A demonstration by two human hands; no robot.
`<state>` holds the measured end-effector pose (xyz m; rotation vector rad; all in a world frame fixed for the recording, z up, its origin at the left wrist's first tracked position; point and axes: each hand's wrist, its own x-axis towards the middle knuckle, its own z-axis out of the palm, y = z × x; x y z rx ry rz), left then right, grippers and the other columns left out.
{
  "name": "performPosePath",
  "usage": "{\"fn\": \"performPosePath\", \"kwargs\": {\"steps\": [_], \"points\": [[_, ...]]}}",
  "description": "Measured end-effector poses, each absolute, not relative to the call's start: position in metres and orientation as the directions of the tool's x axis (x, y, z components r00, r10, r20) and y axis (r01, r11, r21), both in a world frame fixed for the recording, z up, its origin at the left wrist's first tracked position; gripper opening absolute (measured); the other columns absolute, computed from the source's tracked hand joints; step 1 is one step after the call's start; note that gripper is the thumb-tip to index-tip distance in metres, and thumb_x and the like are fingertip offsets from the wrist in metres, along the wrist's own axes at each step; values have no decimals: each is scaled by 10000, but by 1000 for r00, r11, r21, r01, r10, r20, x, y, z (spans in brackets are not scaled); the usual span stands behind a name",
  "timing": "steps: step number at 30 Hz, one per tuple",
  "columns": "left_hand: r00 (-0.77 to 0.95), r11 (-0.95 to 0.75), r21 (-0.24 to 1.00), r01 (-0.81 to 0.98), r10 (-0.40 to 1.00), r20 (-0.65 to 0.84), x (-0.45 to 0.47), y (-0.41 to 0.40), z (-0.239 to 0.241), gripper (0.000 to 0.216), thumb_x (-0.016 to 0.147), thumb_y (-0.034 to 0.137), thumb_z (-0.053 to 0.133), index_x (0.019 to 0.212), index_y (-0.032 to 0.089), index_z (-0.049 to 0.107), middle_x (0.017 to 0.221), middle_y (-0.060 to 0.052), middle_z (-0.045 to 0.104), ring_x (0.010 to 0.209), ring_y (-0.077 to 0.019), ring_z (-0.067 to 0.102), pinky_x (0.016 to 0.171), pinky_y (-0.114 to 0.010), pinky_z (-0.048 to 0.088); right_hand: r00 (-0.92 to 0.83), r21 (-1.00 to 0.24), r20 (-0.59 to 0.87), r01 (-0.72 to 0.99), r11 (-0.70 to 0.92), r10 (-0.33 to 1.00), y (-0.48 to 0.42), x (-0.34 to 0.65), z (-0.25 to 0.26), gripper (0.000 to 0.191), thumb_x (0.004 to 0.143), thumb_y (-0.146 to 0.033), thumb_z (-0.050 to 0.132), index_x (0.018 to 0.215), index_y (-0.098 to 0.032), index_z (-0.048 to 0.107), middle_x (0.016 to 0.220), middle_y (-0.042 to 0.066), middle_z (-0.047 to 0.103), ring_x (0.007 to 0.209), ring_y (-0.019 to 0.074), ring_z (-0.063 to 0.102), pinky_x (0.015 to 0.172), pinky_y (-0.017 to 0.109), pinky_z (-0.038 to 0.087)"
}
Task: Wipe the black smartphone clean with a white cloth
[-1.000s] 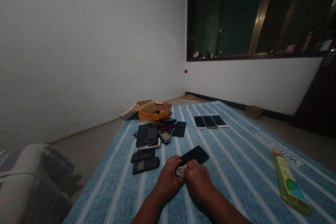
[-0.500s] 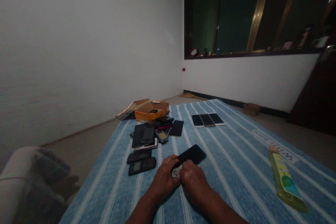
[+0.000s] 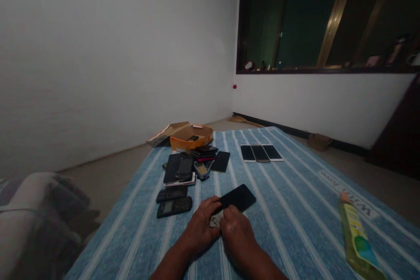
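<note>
On striped cloth (image 3: 278, 232): phone (image 3: 240, 198) mid-handling

Left hand (image 3: 201, 226), partly closed, is gripping its near end; right hand (image 3: 236, 229), tightly curled, is pinching a pale wad (image 3: 215, 220). Job's looking unfinished. Keypad phones (image 3: 174, 207), then a pile (image 3: 180, 169), are lying left; three phones (image 3: 261, 153) are sitting lined up, possibly done.

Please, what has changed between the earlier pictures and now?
The right hand and pale cloth seem to have slid slightly toward the near end of the black smartphone. Nothing was visibly taken or let go. The left hand still holds that end; the keypad phones and bottle stayed put. The view shifted slightly.
</note>
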<state>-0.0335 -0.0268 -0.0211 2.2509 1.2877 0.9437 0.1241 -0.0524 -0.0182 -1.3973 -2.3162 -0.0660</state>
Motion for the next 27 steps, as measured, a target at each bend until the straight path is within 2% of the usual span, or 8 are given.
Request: {"fn": "performPosePath", "kwargs": {"steps": [7,14,17,20,27], "points": [[355,-492,605,625,870,341,-32,-30,-19,588,600,114,622,1183,198,614,1361,-132,561,1259,-307,527,1064,-460,439,-431,-214,406,812,543,806,-52,131,-22,205,812,-24,567,909,-129,715,880,89,672,877,223,590,711,298,445],[370,-453,652,608,888,272,-30,-35,-8,599,604,150,670,1197,211,617,1389,-127,541,1294,-320,489,1091,-475,402,-418,-244,387,813,529,822,-54,142,-14,208,847,-20,535,873,-139,705,864,76,659,869,199,587,693,268,427],[381,-458,669,585,884,272,-32,-34,-6,571,621,144,653,1190,166,624,1389,-161,531,1298,-320,486,1100,-466,391,-423,-231,398,812,535,814,-56,144,-10,180,851,-38,559,853,-145,703,855,67,657,880,204,590,700,267,429],[410,-450,707,546,879,243,-34,-32,-4,598,594,92,607,1185,183,629,1385,-135,541,1297,-298,493,1110,-450,382,-429,-198,412,819,538,804,-58,142,-13,176,850,-40,564,839,-149,702,842,62,653,864,205,587,696,268,431],[428,-426,750,506,879,210,-33,-31,4,368,702,106,555,1039,169,687,1331,-119,580,1251,-262,532,1089,-399,406,-464,-164,478,787,595,746,-63,133,-25,196,867,-28,550,954,-146,681,897,65,642,881,191,562,755,278,426]]}}
